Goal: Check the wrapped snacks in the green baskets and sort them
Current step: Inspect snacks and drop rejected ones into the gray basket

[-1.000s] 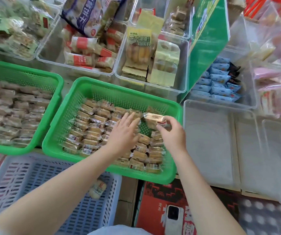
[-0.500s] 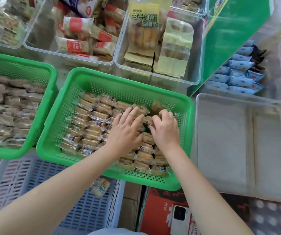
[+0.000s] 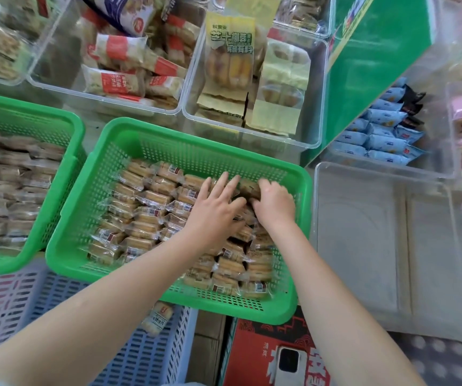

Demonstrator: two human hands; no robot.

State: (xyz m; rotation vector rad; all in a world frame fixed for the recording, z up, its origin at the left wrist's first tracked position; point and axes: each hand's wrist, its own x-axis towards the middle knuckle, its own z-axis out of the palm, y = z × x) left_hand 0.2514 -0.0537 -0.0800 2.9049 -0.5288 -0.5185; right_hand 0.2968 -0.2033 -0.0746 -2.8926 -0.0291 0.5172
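Our left hand [image 3: 215, 206] lies flat with fingers spread and straight on the wrapped snacks [image 3: 146, 215] in the middle green basket [image 3: 93, 190]. Our right hand [image 3: 274, 203] sits just beside it, fingers curled down around a snack [image 3: 249, 188] at the far right of the pile; the fingertips are buried among wrappers, so we cannot tell how firm the grip is.

The snacks are short bars in clear wrap, packed in rows; most lie with their long axis running left to right, slightly tilted, barcoded ends toward the right. They fill the basket's floor except for a bare strip along the far wall and the left side, where we see open mesh.

A second green basket [image 3: 65, 151] touches the left rim, filled with darker wrapped pieces. A clear bin [image 3: 363, 246] stands just right of the basket. Beyond the far rim are clear tubs of red-and-white packs [image 3: 113, 82] and yellow packs [image 3: 232, 59]. Under the near edge sits a blue crate [image 3: 152, 355] holding one loose snack [image 3: 160, 316], beside a red box [image 3: 252, 352] with a phone [image 3: 289, 360] on it.
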